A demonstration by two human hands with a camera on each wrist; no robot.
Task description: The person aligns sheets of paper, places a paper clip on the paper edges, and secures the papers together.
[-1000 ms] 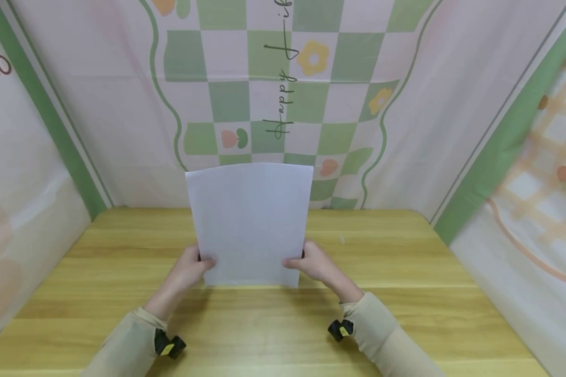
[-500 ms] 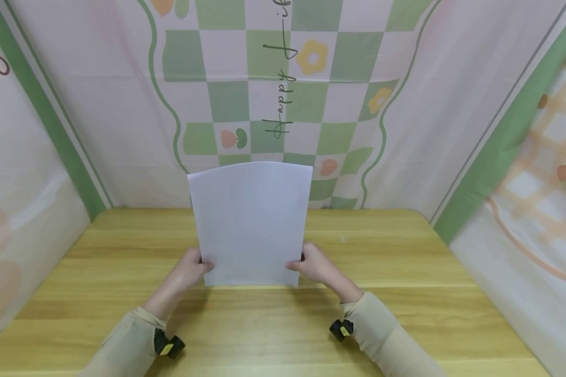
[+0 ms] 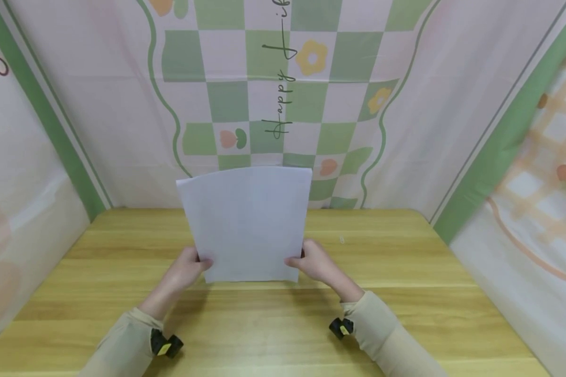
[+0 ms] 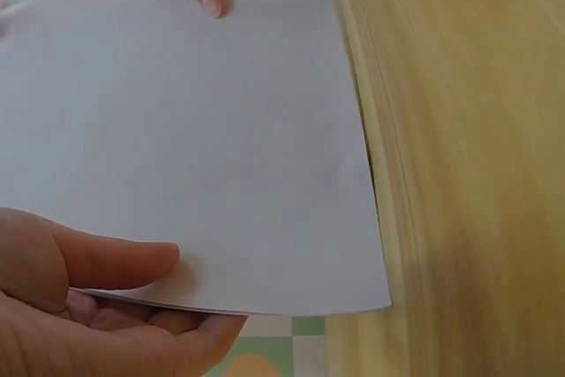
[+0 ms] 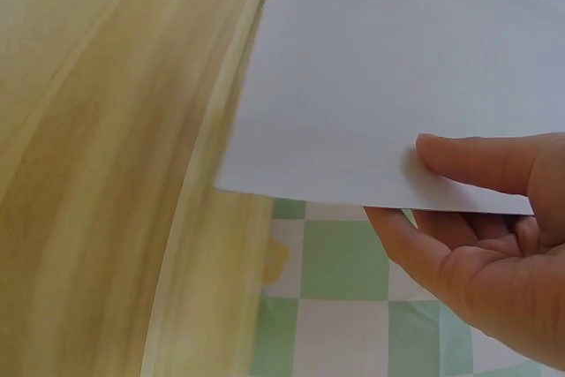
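Observation:
Blank white paper (image 3: pixel 250 225) stands raised and tilted over the table, its top edge bowed; whether it is one sheet or several I cannot tell. My left hand (image 3: pixel 187 269) pinches its left edge near the bottom, thumb on the near face and fingers behind. On the opposite edge my right hand (image 3: pixel 315 262) grips it the same way. In the left wrist view the left thumb (image 4: pixel 124 262) presses on the paper, and the fingers curl beneath. The right wrist view has the right thumb (image 5: pixel 477 161) flat on the face, fingers under the edge.
A small paper clip (image 3: pixel 341 240) lies on the wooden table (image 3: pixel 264 324), right of the paper. Behind the table hangs a checkered cloth (image 3: pixel 226 102), with white cloth walls at both sides. Small black cameras (image 3: pixel 166 344) sit at both wrists.
The paper's upper left corner has swung outward and down, and its top edge sits slightly lower. Both hands keep their hold on the sides, having shifted only a little.

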